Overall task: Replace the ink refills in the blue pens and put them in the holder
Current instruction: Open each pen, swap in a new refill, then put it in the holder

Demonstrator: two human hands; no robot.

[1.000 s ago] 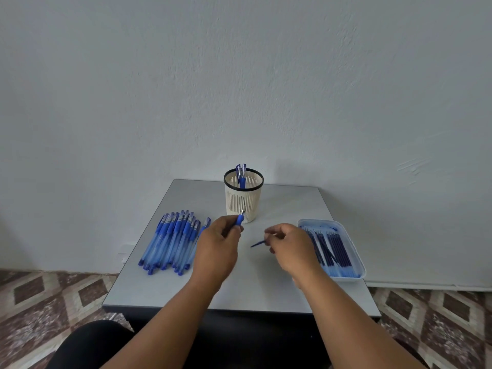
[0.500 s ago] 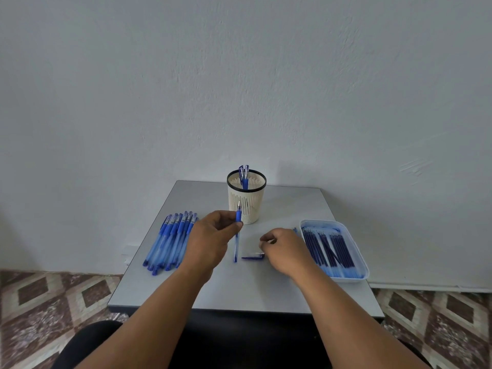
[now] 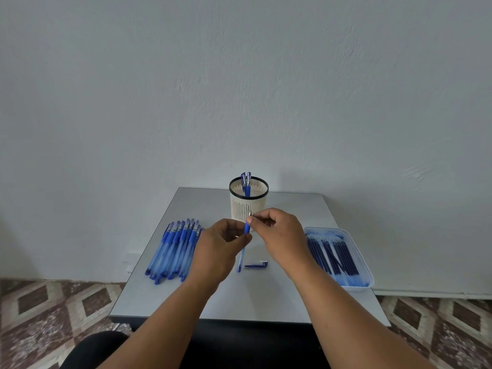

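We hold the uncapped pen [image 3: 243,246] upright above the tabletop [image 3: 292,209], left hand [image 3: 217,253] gripping the barrel, right hand [image 3: 279,233] pinching its tip; judged step: unscrewing the tip, next needing old refill withdrawal.

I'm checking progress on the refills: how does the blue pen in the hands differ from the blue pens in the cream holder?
The blue translucent pen is held near upright by both the left hand and right hand, uncapped, its blue cap lying on the grey table. The capped blue pens stand in the cream slotted holder, untouched. Both look the same model.
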